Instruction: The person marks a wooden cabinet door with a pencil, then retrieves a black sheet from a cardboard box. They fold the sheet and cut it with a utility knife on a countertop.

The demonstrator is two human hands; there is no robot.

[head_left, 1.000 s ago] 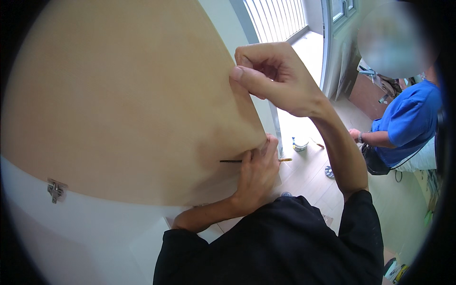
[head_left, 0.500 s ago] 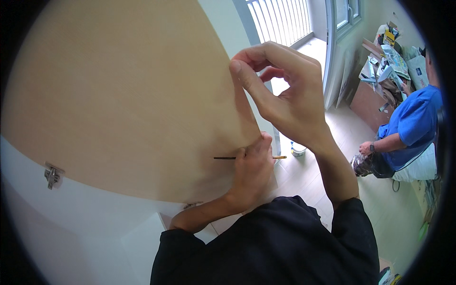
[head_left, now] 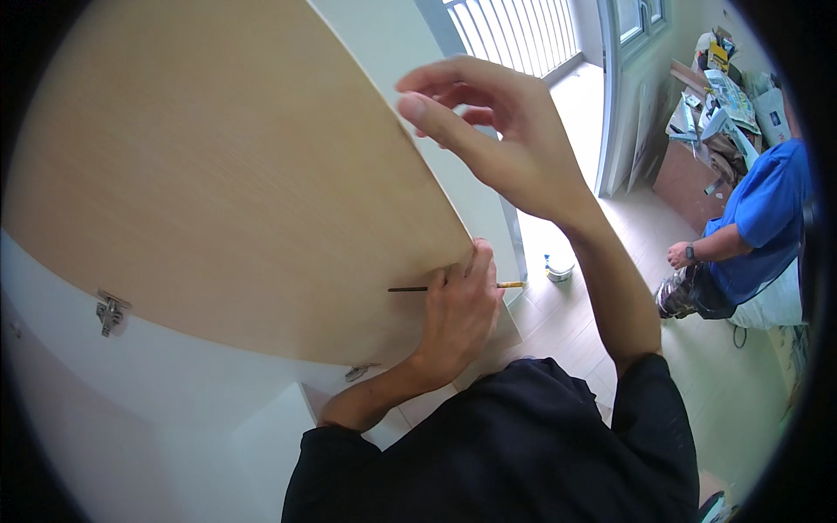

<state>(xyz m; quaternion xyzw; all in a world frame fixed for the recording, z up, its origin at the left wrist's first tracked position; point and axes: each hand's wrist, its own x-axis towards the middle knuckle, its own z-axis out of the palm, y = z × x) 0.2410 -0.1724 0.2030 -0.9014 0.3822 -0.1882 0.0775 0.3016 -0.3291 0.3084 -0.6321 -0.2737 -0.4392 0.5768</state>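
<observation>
A large wood-faced cabinet door (head_left: 261,166) stands swung out before me, its thin pale edge running down toward my hands. My left hand (head_left: 462,305) is closed around a thin stick (head_left: 406,289), dark at one end and yellowish at the other, like a slim paintbrush. Fingertips of that hand also touch the door's edge near its lower corner. Higher up, my right hand (head_left: 501,131) is raised beside the edge, thumb and fingers apart, with nothing visible in it. Metal hinges (head_left: 110,312) join the door to the white cabinet (head_left: 166,392).
On the right, a person in a blue shirt (head_left: 767,222) stands near a heap of bags, papers and tools (head_left: 724,113). A small paint tin (head_left: 558,268) sits on the tiled floor (head_left: 571,327). A doorway with white railings (head_left: 514,35) lies beyond the door.
My right thumb and forefinger have parted from a pinch, and that hand has shifted up and left. The door's upper edge appears further left. My left hand still grips the stick.
</observation>
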